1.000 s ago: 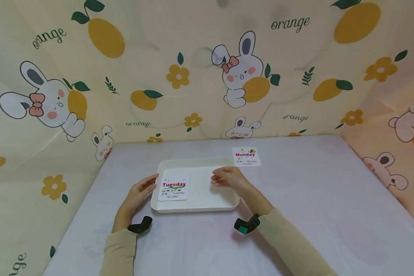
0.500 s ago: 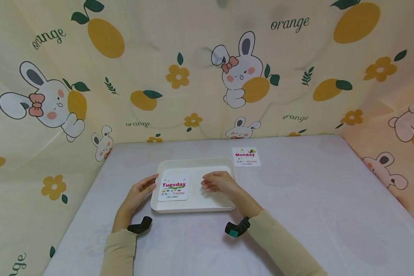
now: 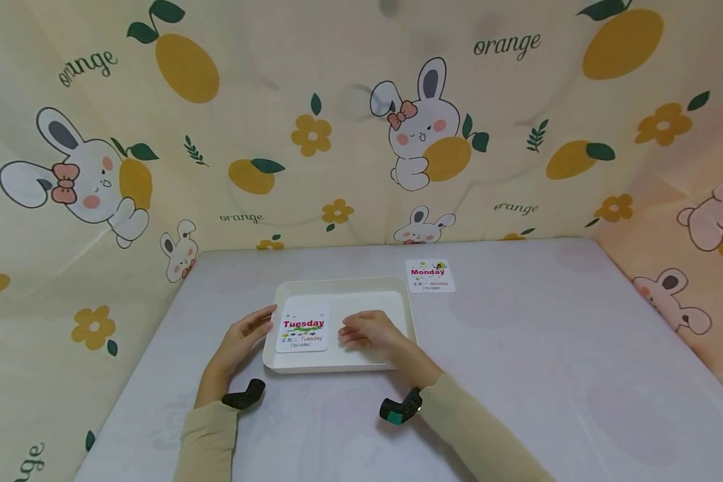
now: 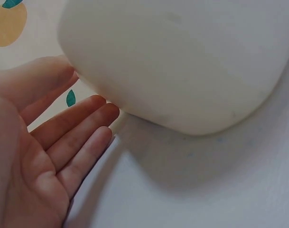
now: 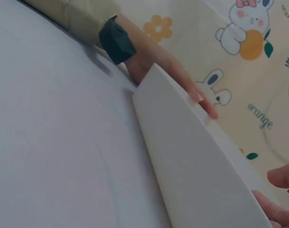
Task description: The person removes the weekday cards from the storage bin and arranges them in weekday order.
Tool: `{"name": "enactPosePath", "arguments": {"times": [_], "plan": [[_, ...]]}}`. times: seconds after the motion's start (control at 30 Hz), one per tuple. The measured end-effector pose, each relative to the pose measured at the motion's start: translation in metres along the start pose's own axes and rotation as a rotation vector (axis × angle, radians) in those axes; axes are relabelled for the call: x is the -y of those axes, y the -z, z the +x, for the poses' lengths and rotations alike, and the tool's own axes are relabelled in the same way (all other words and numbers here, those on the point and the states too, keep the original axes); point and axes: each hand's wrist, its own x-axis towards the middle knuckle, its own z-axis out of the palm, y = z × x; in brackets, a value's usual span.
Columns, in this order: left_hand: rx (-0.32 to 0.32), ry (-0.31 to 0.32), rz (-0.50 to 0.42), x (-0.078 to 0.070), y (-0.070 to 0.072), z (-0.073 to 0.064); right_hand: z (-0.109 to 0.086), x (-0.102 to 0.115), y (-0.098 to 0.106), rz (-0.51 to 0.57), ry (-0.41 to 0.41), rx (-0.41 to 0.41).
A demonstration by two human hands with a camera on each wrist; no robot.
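Observation:
A white rectangular tray (image 3: 367, 367) lies on the table, with a "Tuesday" card (image 3: 303, 329) in its left part. My left hand (image 3: 238, 345) is at the tray's left side. Its fairly straight fingers (image 4: 82, 147) touch the tray's outer wall (image 4: 182, 80) in the left wrist view. Over the tray's right part is my right hand (image 3: 376, 337), fingers loosely bent and nothing visible between them. Only its thumb and some fingers show at the lower right of the right wrist view, above the tray wall (image 5: 191, 156).
A "Monday" card (image 3: 430, 276) lies flat on the white table (image 3: 518, 348), just beyond the tray's far right corner. A printed cloth (image 3: 349, 134) with rabbits and oranges hangs behind the table and at both sides.
My right hand has moved left and slightly nearer over the tray, towards the "Tuesday" card. The left hand, the tray and both cards stay where they were.

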Motion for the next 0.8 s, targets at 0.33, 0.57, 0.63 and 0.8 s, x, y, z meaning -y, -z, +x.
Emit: {"name": "enactPosePath", "arguments": {"times": [0.33,0.57,0.63,0.8], "plan": [[0.0,0.003,0.004,0.0,-0.001,0.0,0.005,-0.003,-0.013,0.01,-0.017,-0.019],[-0.002,0.01,0.021,0.0,0.001,0.0,0.004,-0.006,-0.017,0.032,-0.018,-0.023],[-0.004,0.013,0.023,-0.001,0.001,0.0,0.004,-0.006,-0.019,0.04,-0.022,-0.028],[-0.002,0.015,0.012,0.0,0.001,-0.001,0.002,-0.004,-0.023,0.076,-0.047,-0.041]]}}
